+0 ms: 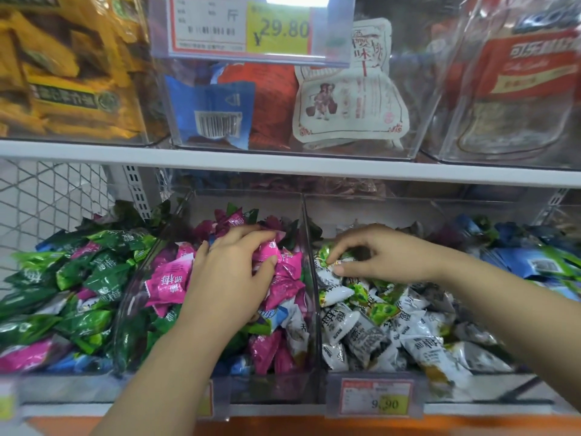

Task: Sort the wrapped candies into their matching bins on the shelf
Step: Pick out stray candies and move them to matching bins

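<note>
Clear bins on the lower shelf hold wrapped candies. The middle bin (309,313) holds mostly pink candies (166,283), with a few blue, green and white ones mixed in. My left hand (229,278) is in this bin, its fingers and thumb curled round a pink candy (267,250). The bin to its right is filled with white candies (364,335) and some light green ones. My right hand (380,256) reaches into it and pinches a green and white candy (330,261) between thumb and fingers. Green candies (100,278) fill the left bin.
Blue candies (534,262) lie in a bin at the far right. A white shelf board (283,165) runs just above the bins, carrying clear bins of larger snack packs. Price tags (377,398) hang on the front edge. Wire mesh (47,196) backs the left side.
</note>
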